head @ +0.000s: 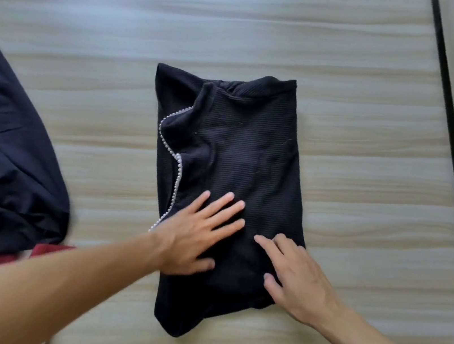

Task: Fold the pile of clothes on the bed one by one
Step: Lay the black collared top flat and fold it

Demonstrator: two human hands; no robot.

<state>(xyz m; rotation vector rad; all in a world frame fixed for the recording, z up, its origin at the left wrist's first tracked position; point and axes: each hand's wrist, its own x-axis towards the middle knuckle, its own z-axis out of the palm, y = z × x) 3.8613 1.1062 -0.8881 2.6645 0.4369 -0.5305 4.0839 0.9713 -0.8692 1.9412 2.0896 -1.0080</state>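
a black ribbed garment [237,173] lies in the middle of the bed [358,139], already folded into a long narrow panel, with a line of pearl-like beads [175,160] running down its left edge. the left hand [198,232] rests flat on the garment's near-left part, fingers spread wide, holding nothing, its wrist over the bottom of the bead line. the right hand [295,278] lies on the garment's near-right part, fingers loosely open and touching the cloth, also gripping nothing. well to the left of the garment sits a dark pile of clothes [3,166] with something red [13,257] under its near edge.

the knit looks soft, light and limp, so it will sag and bunch unless carried by two points; the far end of the garment already shows puckers. the beaded trim is likely the one delicate, snag-prone part. a sensible hold would be to pinch both near corners of the garment, clear of the beads, and bring them over toward its far edge, then smooth flat. the fold seems partly done, with one crosswise fold probably left.
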